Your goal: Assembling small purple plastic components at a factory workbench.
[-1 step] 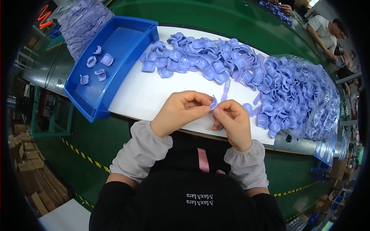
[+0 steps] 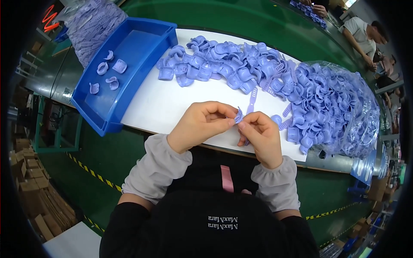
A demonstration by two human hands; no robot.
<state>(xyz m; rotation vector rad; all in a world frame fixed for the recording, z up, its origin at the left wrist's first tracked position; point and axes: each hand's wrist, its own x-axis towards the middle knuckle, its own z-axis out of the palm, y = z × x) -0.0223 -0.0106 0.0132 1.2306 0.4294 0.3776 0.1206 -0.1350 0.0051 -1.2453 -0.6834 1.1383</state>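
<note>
The left hand (image 2: 193,125) and right hand (image 2: 264,134) pinch one curved lavender plastic cuff (image 2: 238,115) between their fingertips, above the white-covered bench (image 2: 148,109), near heaped cuffs (image 2: 228,64), right of the blue tray (image 2: 138,87).

Lilac-blue all over my feed: the held piece (image 2: 238,116), the heap of curved pieces (image 2: 234,62) and, a shade more violet, the slotted strap (image 2: 253,96), all against a white sheet (image 2: 148,109). And there's a deeper, royal blue on the tray (image 2: 144,84)! I've got pale grey sleeve covers (image 2: 161,165), a black top (image 2: 185,232), a pink strip (image 2: 226,178), green floor (image 2: 103,150), yellow-and-black striped tape (image 2: 92,172)!
</note>
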